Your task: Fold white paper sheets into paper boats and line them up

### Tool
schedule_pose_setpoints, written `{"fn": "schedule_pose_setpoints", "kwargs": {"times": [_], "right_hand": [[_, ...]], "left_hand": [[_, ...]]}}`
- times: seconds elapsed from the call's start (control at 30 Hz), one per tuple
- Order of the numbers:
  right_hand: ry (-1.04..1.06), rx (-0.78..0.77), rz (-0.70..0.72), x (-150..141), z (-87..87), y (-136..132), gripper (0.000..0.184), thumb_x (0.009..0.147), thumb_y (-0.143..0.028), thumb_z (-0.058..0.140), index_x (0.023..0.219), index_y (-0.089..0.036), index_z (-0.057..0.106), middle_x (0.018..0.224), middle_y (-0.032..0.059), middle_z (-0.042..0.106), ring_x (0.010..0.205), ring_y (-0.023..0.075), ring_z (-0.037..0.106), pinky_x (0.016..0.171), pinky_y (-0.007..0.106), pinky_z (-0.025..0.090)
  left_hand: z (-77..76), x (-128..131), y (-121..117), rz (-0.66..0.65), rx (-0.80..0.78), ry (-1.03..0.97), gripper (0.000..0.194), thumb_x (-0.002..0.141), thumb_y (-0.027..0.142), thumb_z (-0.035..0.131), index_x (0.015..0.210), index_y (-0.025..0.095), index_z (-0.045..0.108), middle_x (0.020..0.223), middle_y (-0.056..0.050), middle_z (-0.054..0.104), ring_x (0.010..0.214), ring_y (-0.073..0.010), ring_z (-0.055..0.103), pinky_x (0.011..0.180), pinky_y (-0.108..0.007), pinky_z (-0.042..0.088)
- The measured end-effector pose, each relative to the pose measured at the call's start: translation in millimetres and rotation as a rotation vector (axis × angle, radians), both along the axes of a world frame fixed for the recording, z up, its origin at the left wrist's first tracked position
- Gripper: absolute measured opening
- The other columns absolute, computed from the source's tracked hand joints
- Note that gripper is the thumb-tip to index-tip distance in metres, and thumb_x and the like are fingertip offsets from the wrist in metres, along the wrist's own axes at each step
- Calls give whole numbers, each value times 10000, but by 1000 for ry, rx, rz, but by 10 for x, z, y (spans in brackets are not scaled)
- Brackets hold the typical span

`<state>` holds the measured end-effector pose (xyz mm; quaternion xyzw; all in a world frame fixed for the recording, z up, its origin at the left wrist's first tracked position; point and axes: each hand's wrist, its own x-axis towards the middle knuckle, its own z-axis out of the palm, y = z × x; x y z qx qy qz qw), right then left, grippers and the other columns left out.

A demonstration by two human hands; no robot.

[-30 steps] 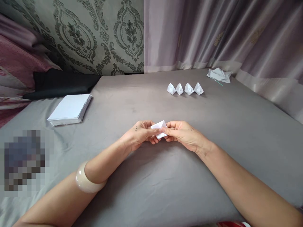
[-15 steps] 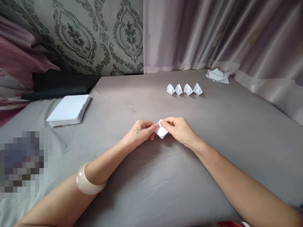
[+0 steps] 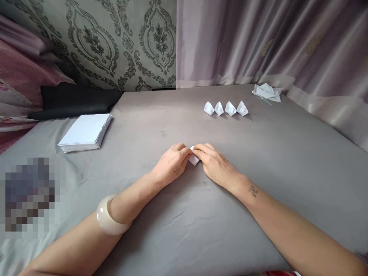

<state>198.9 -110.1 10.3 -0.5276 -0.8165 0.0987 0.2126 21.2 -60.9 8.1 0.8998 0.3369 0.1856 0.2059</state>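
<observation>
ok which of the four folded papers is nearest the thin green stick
The rightmost folded paper, at the row's end towards the green stick; the other three sit further left.

A paper piece lies before four folded papers.

Both forearms reach inward from the near corners, the left forearm slanting to the right and the right forearm slanting to the left. The left hand and right hand nearly meet at the centre, backs upward, with a narrow gap between their fingertips. The fingers of each hand are bent and held close together, the thumbs on the inner sides. Small dark dots mark the back of each hand, and a larger dark mark sits near the right wrist.
</observation>
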Motion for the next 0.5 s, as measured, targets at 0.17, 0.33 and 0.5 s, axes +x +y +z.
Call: {"fn": "schedule_pose_setpoints", "kwargs": {"times": [0.17,0.33,0.5], "right_hand": [[-39,-51,16,37,26,-47,495,813,43,328,1142,-189,614,1178,73,602,1032,214,524,869,352,497],[18,-29,-2,43,42,-65,400,820,-11,392,1105,-173,622,1178,74,620,1041,219,542,865,356,501],[84,-8,-44,16,15,-62,224,881,-158,507,1068,-191,625,1110,54,660,970,214,573,826,354,507]], "left_hand": [[95,-73,-20,-52,-15,16,224,870,171,488,980,175,683,998,-101,609,841,-189,574,786,-309,472],[80,-114,74,-23,-158,-45,201,896,317,551,946,204,710,982,-63,630,770,-145,604,708,-258,488],[5,-100,58,-45,42,-35,234,938,246,483,924,164,702,944,-77,639,825,-169,603,755,-292,490]]}}
